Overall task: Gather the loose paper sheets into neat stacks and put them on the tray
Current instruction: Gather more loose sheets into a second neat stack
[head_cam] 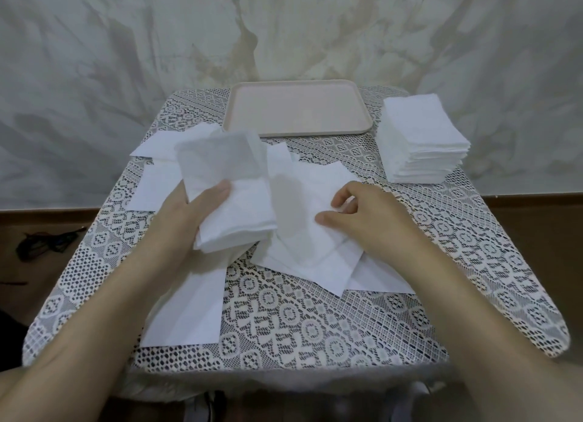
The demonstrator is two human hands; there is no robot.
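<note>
Now: gathering step, mid-task by my read; tray (296, 133) holds nothing yet.
L grip: left hand (202, 210) clamps a bundle (236, 207) of sheets, thumb on top, fingers under, raised a little off the table (284, 327).
R grip: right hand (362, 213), fingers curled on the top sheet (303, 232) of a loose pile; seems a pinch at its edge, view soft there.
Key relation: top sheet lies just right of the bundle, which overhangs its left side; its edges sit askew to the bundle's; right hand is nearer, so it'd feed leftward.
Elsewhere: loose sheets (186, 308) by L forearm & at far left; done stack (419, 144) on table, right of tray.
</note>
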